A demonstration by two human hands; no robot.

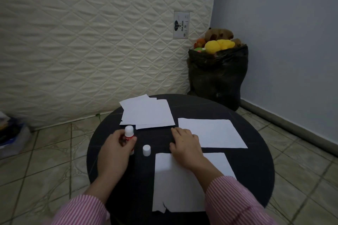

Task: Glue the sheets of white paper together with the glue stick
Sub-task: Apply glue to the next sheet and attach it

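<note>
— What do we see on the round black table (256,166)?

— We see the left hand (114,149) near the table's left edge, its thumb and fingers curled round a glue stick (129,134) with a red label. The stick stands upright, and its white top shows above the fingers.

— And the cap?

— A small white cap (146,150) stands on the table just to the right of the stick, apart from both hands.

— What of the right hand (184,145)?

— We see it lying palm down near the middle of the table, fingers fairly straight and a little apart, holding nothing. Its fingertips reach the left edge of the right-hand sheet (212,132); its wrist lies over the near sheet (181,182), which sits toward the near edge of the table and has a ragged tear at its near left corner.

— Any more paper?

— A loose stack of white sheets (147,112) lies at the far edge of the table, overlapping each other askew.

— Beyond the table?

— We see a quilted mattress (91,42) leaning upright, a black bag (217,76) of soft toys in the corner, and a tiled floor (45,160). Both sleeves (236,201) are pink-and-white striped.
</note>
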